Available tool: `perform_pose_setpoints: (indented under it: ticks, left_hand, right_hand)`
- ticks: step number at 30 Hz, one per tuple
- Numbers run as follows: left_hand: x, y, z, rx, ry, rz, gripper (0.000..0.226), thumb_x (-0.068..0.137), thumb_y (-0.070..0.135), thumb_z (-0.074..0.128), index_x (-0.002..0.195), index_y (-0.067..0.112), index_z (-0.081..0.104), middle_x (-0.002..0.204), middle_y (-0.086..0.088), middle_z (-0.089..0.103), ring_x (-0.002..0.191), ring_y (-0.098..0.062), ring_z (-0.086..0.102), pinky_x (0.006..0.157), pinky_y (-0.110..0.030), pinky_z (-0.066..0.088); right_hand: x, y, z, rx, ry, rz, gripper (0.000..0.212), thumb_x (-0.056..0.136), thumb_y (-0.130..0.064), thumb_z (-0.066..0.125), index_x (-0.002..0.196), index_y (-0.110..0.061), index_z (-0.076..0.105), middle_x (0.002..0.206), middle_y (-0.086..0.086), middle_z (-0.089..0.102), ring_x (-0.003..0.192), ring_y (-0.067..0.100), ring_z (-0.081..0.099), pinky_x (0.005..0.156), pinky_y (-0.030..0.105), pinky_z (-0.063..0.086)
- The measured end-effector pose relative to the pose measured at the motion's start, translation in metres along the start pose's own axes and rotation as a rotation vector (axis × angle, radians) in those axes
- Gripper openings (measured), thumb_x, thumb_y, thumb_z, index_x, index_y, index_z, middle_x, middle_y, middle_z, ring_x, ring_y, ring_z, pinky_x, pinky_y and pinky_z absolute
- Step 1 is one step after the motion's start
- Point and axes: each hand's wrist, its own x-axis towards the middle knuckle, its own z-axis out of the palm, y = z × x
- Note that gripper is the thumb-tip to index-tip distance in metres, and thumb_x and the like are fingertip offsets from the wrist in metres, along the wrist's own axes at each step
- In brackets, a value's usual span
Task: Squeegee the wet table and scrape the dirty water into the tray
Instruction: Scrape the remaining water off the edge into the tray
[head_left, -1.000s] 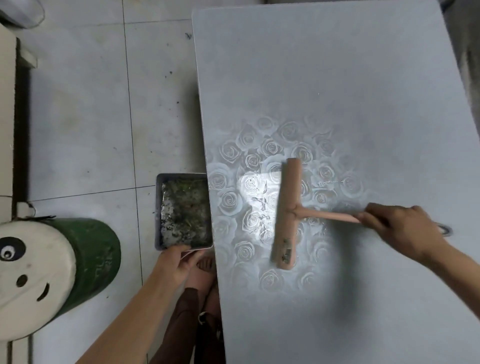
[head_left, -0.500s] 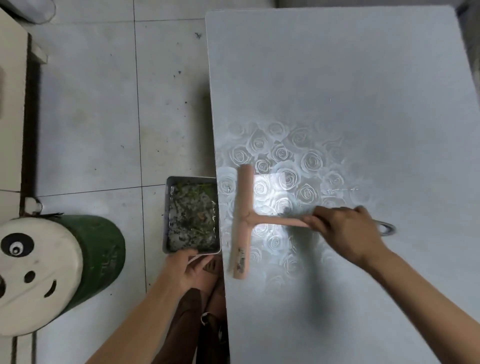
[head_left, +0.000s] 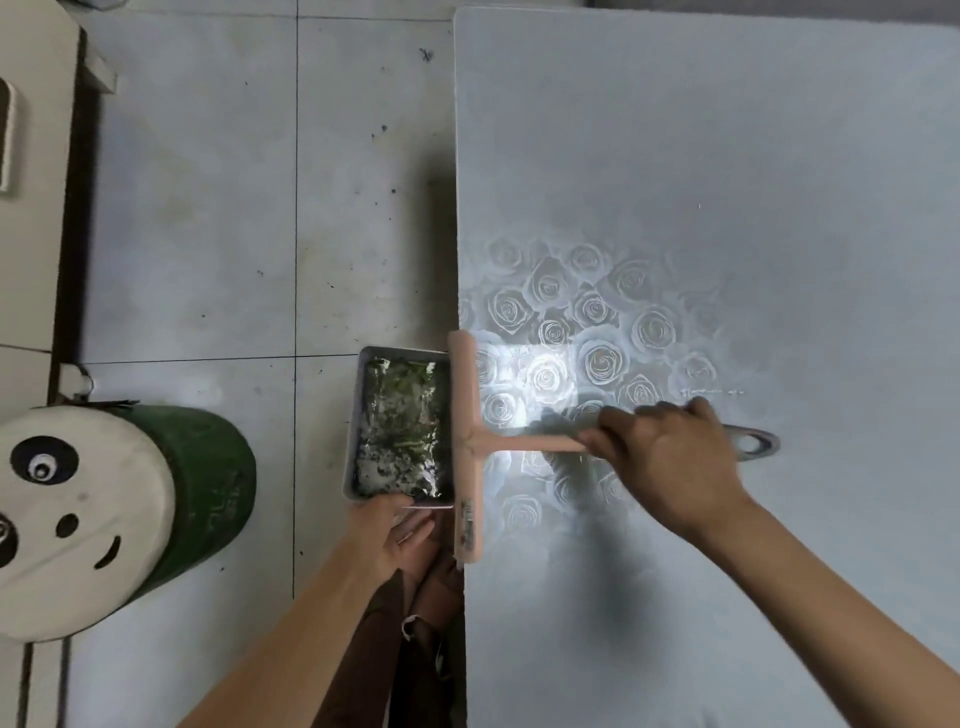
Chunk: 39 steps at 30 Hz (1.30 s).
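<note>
At the left edge of the table (head_left: 727, 156), your right hand (head_left: 670, 457) grips the squeegee (head_left: 467, 447) mid-handle (likely light, stiff, slippery wet); its blade meets the tray (head_left: 353, 415), which your left hand (head_left: 389, 530) holds by the near rim.

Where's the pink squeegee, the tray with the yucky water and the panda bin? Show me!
squeegee (head_left: 466, 415), head view, on its long pink blade.
tray (head_left: 405, 352), head view, on its far rim.
panda bin (head_left: 72, 519), head view, on its white face lid.
</note>
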Motion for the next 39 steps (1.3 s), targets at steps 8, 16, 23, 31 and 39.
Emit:
perform_pose_setpoints:
  ticks: [8, 16, 23, 31, 39]
  left_hand:
    - [0.001, -0.003, -0.001, -0.014, -0.014, 0.007, 0.033, 0.09, -0.01, 0.043, 0.116, 0.008, 0.049, 0.087, -0.012, 0.065, 0.077, -0.026, 0.066, 0.069, -0.04, 0.052]
    - [-0.002, -0.003, -0.002, -0.026, 0.03, 0.022, 0.029, 0.09, -0.013, 0.041, 0.11, 0.007, 0.045, 0.083, -0.017, 0.063, 0.074, -0.028, 0.065, 0.076, -0.042, 0.05]
    - [-0.005, -0.002, 0.002, 0.006, 0.005, 0.021, 0.032, 0.091, -0.012, 0.04, 0.114, 0.01, 0.043, 0.086, -0.015, 0.063, 0.092, -0.034, 0.062, 0.08, -0.045, 0.048]
    - [-0.006, -0.013, 0.011, 0.055, 0.051, 0.011, 0.032, 0.092, -0.004, 0.042, 0.119, 0.01, 0.05, 0.092, -0.008, 0.068, 0.087, -0.024, 0.066, 0.102, -0.039, 0.042]
    - [-0.007, -0.012, 0.013, 0.027, 0.018, 0.035, 0.023, 0.091, -0.008, 0.04, 0.104, 0.007, 0.052, 0.088, -0.009, 0.063, 0.079, -0.022, 0.061, 0.099, -0.04, 0.043]
  right_hand:
    - [-0.016, 0.014, -0.004, -0.059, -0.086, 0.135, 0.047, 0.094, -0.061, 0.025, 0.09, -0.028, 0.058, 0.079, -0.003, 0.068, 0.084, 0.021, 0.064, 0.074, 0.034, 0.029]
    - [-0.051, 0.061, 0.007, 0.191, -0.132, 0.257, 0.031, 0.093, -0.057, 0.035, 0.08, -0.033, 0.05, 0.075, -0.003, 0.068, 0.085, 0.023, 0.067, 0.075, 0.036, 0.035]
    - [-0.118, 0.154, 0.031, 0.146, -0.22, 0.511, 0.042, 0.091, -0.061, 0.029, 0.077, -0.026, 0.05, 0.061, -0.011, 0.059, 0.074, 0.02, 0.063, 0.071, 0.035, 0.036]
    - [-0.029, 0.047, 0.04, 0.093, -0.115, 0.193, 0.04, 0.095, -0.058, 0.029, 0.097, -0.03, 0.057, 0.088, -0.002, 0.069, 0.091, 0.022, 0.065, 0.076, 0.035, 0.031]
    - [-0.054, 0.114, 0.022, 0.186, -0.052, 0.216, 0.052, 0.082, -0.067, 0.022, 0.08, -0.028, 0.057, 0.07, -0.003, 0.067, 0.078, 0.024, 0.067, 0.071, 0.036, 0.036]
